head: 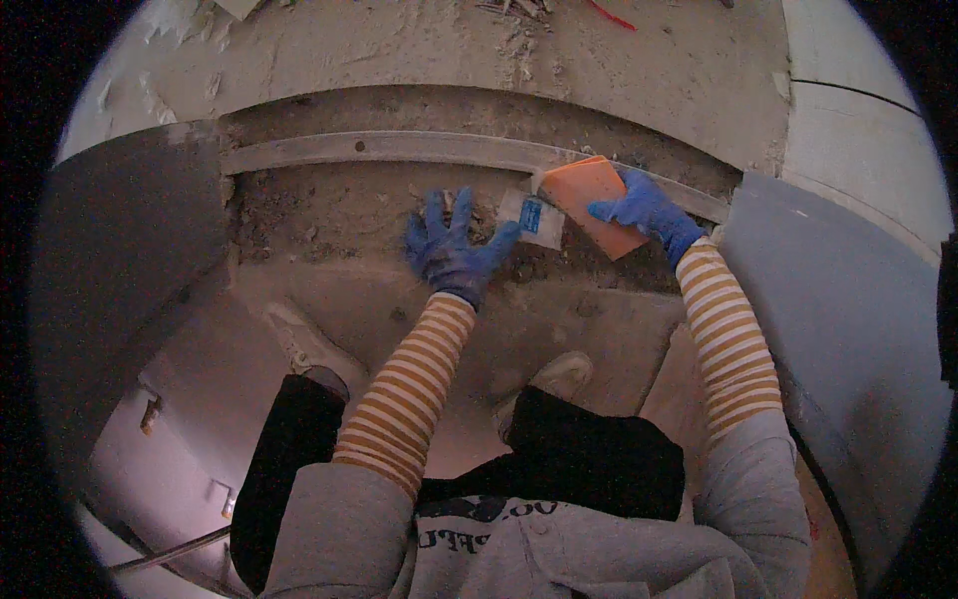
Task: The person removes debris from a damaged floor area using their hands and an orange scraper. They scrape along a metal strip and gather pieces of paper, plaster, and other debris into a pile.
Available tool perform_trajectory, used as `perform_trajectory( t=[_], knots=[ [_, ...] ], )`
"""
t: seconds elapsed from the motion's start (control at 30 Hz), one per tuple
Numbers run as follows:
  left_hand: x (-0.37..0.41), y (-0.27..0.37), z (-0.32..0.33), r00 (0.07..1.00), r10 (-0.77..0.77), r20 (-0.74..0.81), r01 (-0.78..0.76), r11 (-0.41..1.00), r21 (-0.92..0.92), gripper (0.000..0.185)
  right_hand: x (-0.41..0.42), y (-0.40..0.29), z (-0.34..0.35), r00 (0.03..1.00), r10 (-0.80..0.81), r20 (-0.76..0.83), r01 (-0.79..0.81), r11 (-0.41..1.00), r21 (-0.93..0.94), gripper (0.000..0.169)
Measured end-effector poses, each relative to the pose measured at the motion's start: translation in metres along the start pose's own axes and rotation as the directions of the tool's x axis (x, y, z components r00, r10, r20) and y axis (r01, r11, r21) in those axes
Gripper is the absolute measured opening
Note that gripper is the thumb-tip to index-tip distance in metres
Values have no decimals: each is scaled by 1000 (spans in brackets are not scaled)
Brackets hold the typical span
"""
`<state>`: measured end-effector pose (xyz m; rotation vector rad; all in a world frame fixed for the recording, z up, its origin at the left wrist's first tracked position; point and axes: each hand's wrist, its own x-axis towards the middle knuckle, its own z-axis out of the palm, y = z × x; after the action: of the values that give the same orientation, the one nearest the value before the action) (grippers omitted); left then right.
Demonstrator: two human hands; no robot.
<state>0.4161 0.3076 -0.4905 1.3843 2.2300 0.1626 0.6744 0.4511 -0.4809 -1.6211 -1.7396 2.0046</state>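
Observation:
In a blue glove, my right hand [647, 210] grips a flat orange folded sheet [595, 206], thumb on its upper face and the other fingers mostly hidden behind it. My left hand [458, 251], gloved in the same blue, is spread palm down over the dirt-covered recess [322, 213]. Its palm side is hidden, so whether it presses on the dirt I cannot tell. Small debris shows between its fingers. Just right of the left thumb lies a pale flat packet [552, 228] with a blue printed label. The orange sheet partly overlaps that packet.
A dusty raised bar [441, 148] with a hole crosses beyond my hands. Grey panels stand at left [127, 239] and right [838, 299]. Farther off, a rubble pile [516, 11] and a red strip [614, 15] lie on the dusty floor [374, 52]. My shoes [565, 373] flank my left forearm.

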Motion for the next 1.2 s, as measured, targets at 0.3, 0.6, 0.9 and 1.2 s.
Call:
perform_trajectory(
  t=[0.3,0.6,0.9,1.2],
  knots=[
    [-5,19,7,977,83,-196,-90,995,-31,72,42,19,34,981,143,128,-113,971,-213,66],
    [2,34,16,936,-60,-347,-7,982,-188,61,62,3,54,985,60,164,-35,988,-152,63],
    [2,37,27,898,-139,-419,-15,939,-343,45,66,-31,74,968,79,239,-64,996,-69,54],
    [4,36,29,794,-80,-602,-179,916,-359,40,43,-60,74,967,120,226,-111,993,-50,53]
  ],
)
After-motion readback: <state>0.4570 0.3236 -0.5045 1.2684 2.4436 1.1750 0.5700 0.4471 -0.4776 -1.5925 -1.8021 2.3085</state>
